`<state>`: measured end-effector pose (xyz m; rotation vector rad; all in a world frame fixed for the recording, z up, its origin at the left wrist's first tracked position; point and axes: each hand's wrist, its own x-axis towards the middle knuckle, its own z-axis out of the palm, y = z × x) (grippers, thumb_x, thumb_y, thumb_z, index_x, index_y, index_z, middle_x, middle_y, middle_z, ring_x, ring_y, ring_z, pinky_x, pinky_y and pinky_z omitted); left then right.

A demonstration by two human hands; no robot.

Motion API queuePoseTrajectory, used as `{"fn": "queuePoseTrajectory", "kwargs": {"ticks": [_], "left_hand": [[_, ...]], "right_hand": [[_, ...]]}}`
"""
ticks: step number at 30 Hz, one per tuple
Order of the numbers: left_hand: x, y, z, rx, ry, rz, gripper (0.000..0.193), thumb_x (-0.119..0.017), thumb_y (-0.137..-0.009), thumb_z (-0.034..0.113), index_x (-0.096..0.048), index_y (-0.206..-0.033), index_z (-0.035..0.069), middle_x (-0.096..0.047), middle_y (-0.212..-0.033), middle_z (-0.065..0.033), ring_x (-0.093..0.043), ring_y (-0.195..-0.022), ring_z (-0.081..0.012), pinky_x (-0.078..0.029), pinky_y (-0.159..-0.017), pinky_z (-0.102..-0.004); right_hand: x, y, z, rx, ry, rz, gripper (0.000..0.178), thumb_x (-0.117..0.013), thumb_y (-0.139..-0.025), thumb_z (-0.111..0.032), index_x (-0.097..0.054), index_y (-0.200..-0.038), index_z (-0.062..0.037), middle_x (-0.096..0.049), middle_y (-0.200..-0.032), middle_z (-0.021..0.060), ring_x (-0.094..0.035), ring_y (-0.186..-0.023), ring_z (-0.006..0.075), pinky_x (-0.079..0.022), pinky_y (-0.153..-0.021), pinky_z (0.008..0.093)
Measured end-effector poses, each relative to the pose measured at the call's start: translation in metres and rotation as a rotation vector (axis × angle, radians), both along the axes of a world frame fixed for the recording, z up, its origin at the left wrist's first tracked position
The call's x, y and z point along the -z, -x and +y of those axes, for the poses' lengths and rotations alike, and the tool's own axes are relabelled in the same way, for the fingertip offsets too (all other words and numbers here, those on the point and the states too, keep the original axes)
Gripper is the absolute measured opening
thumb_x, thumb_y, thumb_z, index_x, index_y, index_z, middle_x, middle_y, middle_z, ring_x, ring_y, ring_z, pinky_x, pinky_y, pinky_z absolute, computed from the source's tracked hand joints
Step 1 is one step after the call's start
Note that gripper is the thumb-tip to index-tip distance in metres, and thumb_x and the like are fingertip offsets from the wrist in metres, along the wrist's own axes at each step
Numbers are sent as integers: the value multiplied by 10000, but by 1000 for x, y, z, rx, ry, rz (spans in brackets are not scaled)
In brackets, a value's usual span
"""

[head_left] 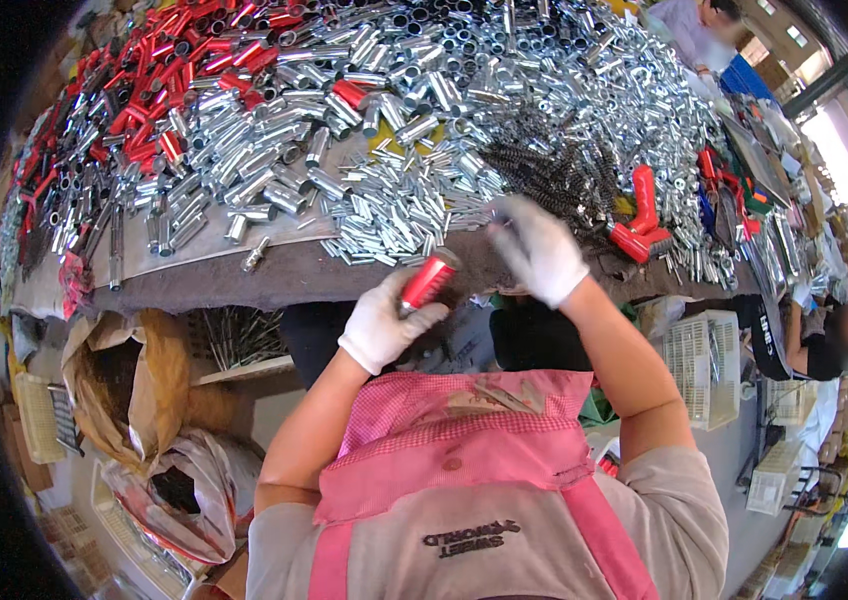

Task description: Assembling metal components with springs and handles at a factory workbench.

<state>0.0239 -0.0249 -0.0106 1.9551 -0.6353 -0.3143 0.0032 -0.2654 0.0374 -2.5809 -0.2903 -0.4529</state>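
My left hand [381, 325], in a white glove, is closed around a short red cylinder [430, 281] with a metallic end, held tilted just off the table's near edge. My right hand [542, 252], also gloved, hovers over that edge beside the dark coil springs [556, 170]. Its fingertips are blurred, so whether they pinch anything cannot be made out. Between and beyond my hands lies a heap of small silver pins [389, 212]. Right of my right hand, a red pistol-shaped part [643, 200] stands among small metal pieces.
Silver tubes [274, 185] and red tubes [159, 100] pile up across the table. Open sacks [134, 385] stand at lower left, white plastic crates [701, 365] at right. One person [694, 35] is at the far right end; another [829, 335] is farther right.
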Motion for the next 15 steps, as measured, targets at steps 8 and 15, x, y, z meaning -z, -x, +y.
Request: {"fn": "queuePoseTrajectory", "kwargs": {"ticks": [8, 15], "left_hand": [[7, 16, -17, -104, 399, 599, 212, -634, -839, 104, -536, -1014, 34, -512, -617, 6, -446, -424, -67, -355, -399, -221], [4, 18, -22, -113, 272, 564, 331, -701, -795, 207, -566, -1040, 30, -578, -706, -6, -475, -499, -66, -398, -472, -241]], "right_hand": [[32, -6, -41, 301, 665, -48, 197, -613, -737, -150, -555, -916, -91, -552, -906, 82, -558, -917, 271, -469, -739, 405], [31, -3, -37, 304, 223, -250, 174, -591, -832, -163, -540, -980, -87, -588, -838, 101, -594, -789, 309, -479, -710, 425]]}}
